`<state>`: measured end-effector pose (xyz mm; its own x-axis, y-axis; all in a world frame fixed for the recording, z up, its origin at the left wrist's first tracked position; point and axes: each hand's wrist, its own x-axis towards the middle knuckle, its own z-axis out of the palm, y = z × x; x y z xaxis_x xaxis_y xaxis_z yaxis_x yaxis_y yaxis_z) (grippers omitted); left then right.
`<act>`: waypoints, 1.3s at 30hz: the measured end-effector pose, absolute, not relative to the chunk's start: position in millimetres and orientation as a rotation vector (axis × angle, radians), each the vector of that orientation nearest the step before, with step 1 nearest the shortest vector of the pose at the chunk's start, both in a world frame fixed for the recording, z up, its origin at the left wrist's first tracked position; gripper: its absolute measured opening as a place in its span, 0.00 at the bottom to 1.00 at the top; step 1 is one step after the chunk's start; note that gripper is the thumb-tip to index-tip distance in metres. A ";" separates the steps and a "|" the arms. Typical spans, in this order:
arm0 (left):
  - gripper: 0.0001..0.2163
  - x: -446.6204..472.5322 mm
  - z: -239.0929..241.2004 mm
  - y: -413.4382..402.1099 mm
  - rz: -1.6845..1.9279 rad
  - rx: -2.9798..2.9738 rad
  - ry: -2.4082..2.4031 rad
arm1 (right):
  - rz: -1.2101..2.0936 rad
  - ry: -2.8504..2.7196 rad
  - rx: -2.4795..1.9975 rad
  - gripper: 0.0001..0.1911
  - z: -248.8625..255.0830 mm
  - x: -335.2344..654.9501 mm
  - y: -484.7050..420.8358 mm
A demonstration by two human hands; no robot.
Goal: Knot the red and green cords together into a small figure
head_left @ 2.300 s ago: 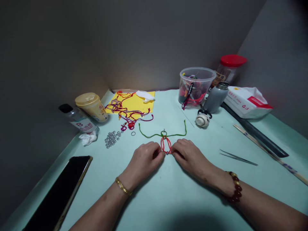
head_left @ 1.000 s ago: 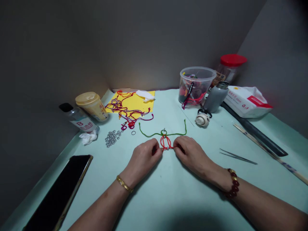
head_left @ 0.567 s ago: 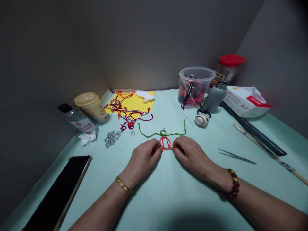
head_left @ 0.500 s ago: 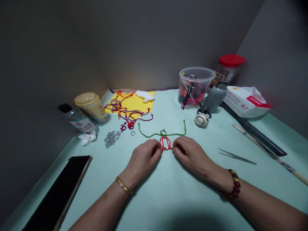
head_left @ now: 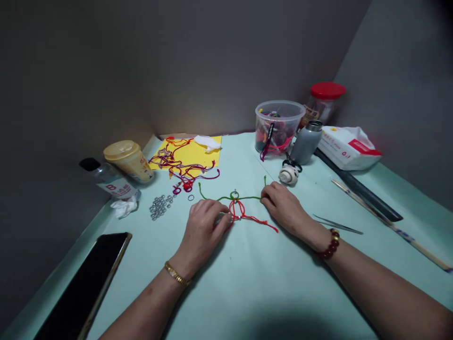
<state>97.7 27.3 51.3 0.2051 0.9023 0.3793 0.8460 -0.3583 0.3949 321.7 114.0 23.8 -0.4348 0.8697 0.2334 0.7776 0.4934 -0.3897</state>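
Observation:
A looped red cord (head_left: 253, 218) with a small bead lies in front of me, its right end loose on the table. A green cord (head_left: 219, 198) is knotted at the top of the red loops, beside a small metal ring. My left hand (head_left: 207, 222) is closed at the left side of the red cord, its fingertips pinching there. My right hand (head_left: 281, 205) is closed on the green cord's right part, whose tip sticks up beyond the fingers. Left of my left hand lie several clear beads (head_left: 160, 206) and a thin ring (head_left: 191, 198).
Behind are tangled cords on yellow paper (head_left: 191, 156), a clear tub (head_left: 279, 127), a grey bottle (head_left: 307, 144) and a white toy (head_left: 289, 175). Tweezers (head_left: 339, 225) and sticks (head_left: 392, 226) lie right. At left are a phone (head_left: 88, 283), a cup (head_left: 130, 160) and a bottle (head_left: 113, 182).
My right hand has let go of the red cord's right end and moved up and right to the green cord. My left hand stays by the red cord. The view has shifted slightly.

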 end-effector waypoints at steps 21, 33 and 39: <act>0.07 132.8 46.3 53.9 0.571 2.466 1.424 | 0.093 -2.474 -1.490 0.08 40.9 318.7 101.4; 0.10 124.1 59.5 55.4 0.411 2.612 1.721 | 0.079 -2.505 -1.445 0.09 43.8 318.0 94.1; 0.07 122.6 65.0 55.3 0.291 2.708 1.729 | 0.081 -2.501 -1.480 0.07 43.7 317.6 94.0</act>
